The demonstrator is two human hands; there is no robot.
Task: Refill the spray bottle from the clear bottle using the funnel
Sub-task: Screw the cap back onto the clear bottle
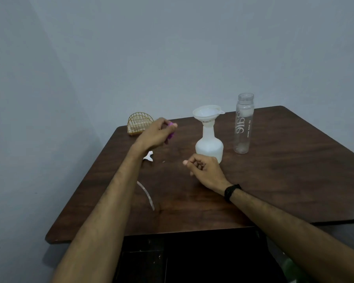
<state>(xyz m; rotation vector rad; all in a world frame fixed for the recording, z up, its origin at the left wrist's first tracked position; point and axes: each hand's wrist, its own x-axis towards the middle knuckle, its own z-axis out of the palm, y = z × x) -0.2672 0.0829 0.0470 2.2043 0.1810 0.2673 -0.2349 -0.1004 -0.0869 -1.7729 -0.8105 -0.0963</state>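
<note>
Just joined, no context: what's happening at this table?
A person is refilling a white spray bottle. A funnel sits in its neck; the uncapped clear bottle stands to its right. The left hand holds a small purple thing, maybe a cap. The right hand is curled, empty. The trigger head lies on the table.

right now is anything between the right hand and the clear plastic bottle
Yes: the white spray bottle with the white funnel in its neck stands just beyond the right hand, partly between it and the clear plastic bottle further right.
</note>
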